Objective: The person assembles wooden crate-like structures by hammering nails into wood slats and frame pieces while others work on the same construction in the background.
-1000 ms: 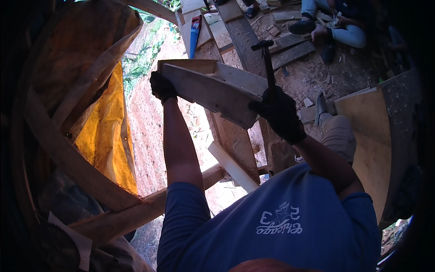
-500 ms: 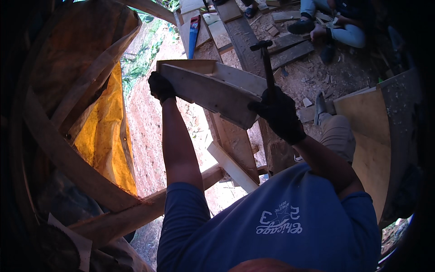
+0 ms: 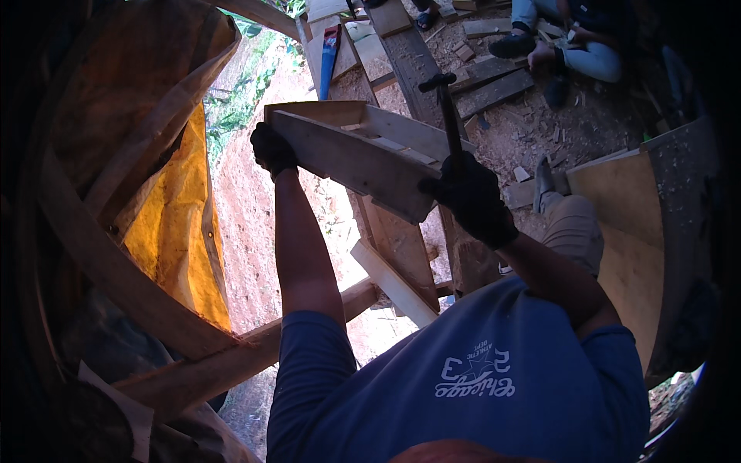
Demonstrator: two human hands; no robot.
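Left hand (image 3: 273, 150) grips the left end of a seemingly joined, uncovered wooden frame (image 3: 351, 158), my right hand (image 3: 475, 199) a hammer (image 3: 449, 116) opposite.

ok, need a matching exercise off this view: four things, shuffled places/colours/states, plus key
Column one
1. Hammer
2. Wooden frame
3. Handsaw
4. Yellow sheet

Column two
A. Creased, at the picture's left
B. Gripped at its left end by the gloved left hand
C. Blue blade, red handle
D. Held head-up in the gloved right hand

Pairs: 1-D, 2-B, 3-C, 4-A
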